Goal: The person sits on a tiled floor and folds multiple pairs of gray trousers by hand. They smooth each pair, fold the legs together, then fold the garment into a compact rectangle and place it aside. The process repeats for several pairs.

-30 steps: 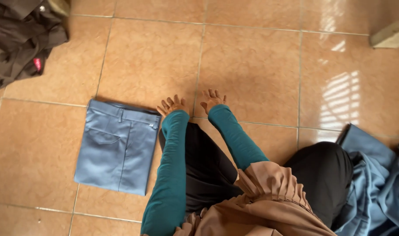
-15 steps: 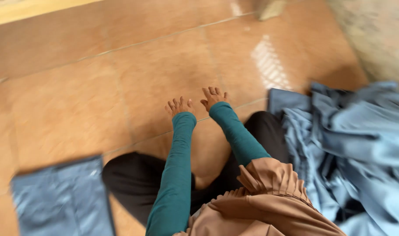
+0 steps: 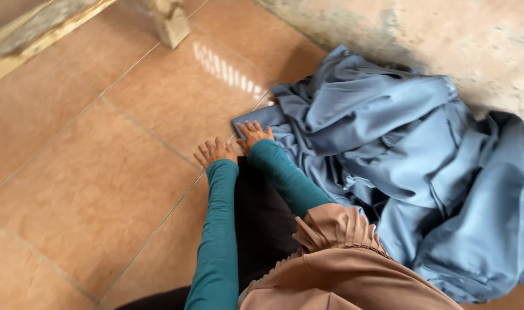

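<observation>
I am down on a floor of large glossy terracotta tiles (image 3: 101, 189), their pale grout lines running diagonally across the frame, and a patch of slatted light shines on the tile in the upper middle. My left hand (image 3: 214, 154) lies flat near the centre of the frame, fingers spread and palm down on the bare tile, holding nothing. My right hand (image 3: 254, 135) sits just beside it, a little higher and to the right, also open with the fingers splayed; its fingertips rest on the flat near corner of the blue cloth heap (image 3: 400, 166), pressing it rather than gripping it. That heap of soft grey-blue fabric fills the right half of the frame, crumpled in thick folds from the upper middle down to the lower right edge, and it lies against a rough, stained concrete wall (image 3: 445, 40) along the upper right. Both my arms are in teal sleeves (image 3: 219, 241) that run up from the bottom of the frame, with a dark garment between them and a tan pleated cloth (image 3: 342, 264) at the bottom centre. In the upper left a worn wooden strip (image 3: 38, 34) crosses the corner, and a pale stone block (image 3: 171, 24) stands at the top of the frame, near the light patch.
</observation>
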